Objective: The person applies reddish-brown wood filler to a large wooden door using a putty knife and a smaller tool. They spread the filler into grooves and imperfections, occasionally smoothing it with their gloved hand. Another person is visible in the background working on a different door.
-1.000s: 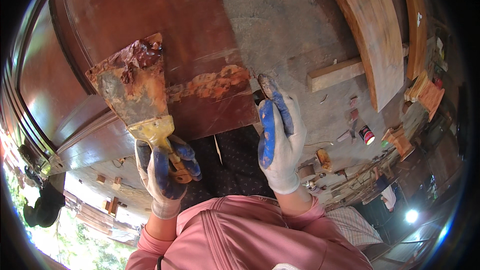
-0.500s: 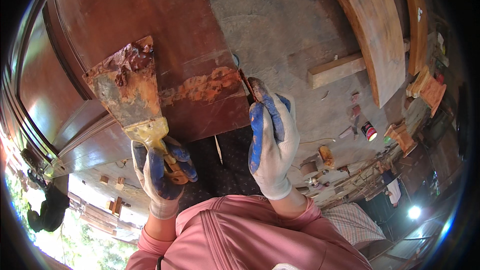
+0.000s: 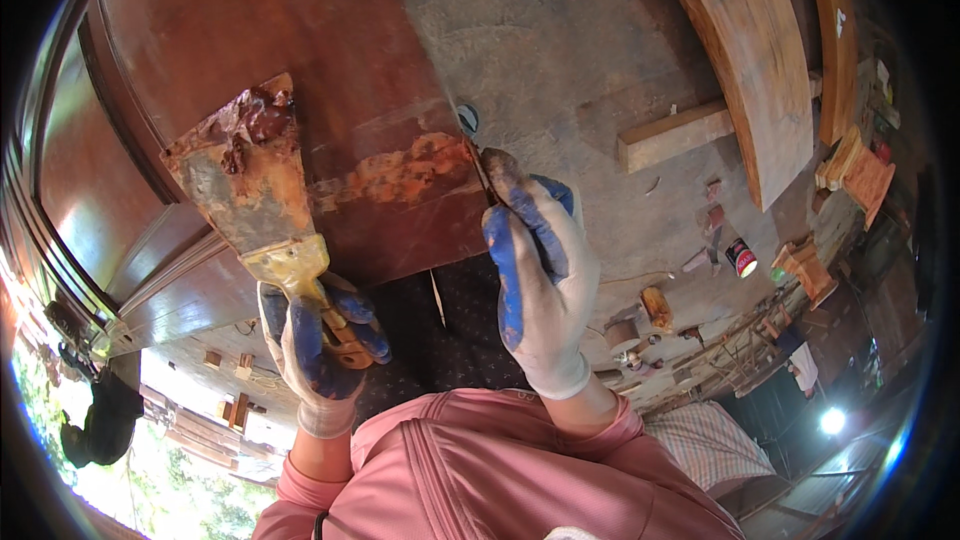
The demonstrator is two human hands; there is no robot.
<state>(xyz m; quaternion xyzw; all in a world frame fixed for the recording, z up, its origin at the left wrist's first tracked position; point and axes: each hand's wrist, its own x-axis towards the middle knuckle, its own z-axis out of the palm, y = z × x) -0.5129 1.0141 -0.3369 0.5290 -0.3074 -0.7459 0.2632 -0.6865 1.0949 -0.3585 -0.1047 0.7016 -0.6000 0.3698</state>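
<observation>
My left hand (image 3: 325, 340), in a white glove with blue palm coating, is closed round the handle of a wide putty knife (image 3: 250, 180). Its blade points up and away, with a lump of dark reddish-brown putty (image 3: 262, 118) on its far end. My right hand (image 3: 545, 270), gloved alike, pinches a thin dark blade-like tool (image 3: 482, 170) at the right edge of a reddish-brown wooden panel (image 3: 390, 60). Beside that tool, a rough orange-brown putty patch (image 3: 400, 172) runs across the panel. Fingers hide most of the thin tool.
On the concrete floor at right lie a curved wooden piece (image 3: 745, 70), a squared timber (image 3: 675, 135) and a red can (image 3: 740, 258). Framed wooden panelling (image 3: 110, 180) stands at left. Carved wooden blocks (image 3: 805, 272) sit farther right. A bright lamp (image 3: 831, 421) shines at lower right.
My right hand and its thin tool have shifted slightly left along with the panel's edge in view. My left hand with the putty knife has moved a little left too.
</observation>
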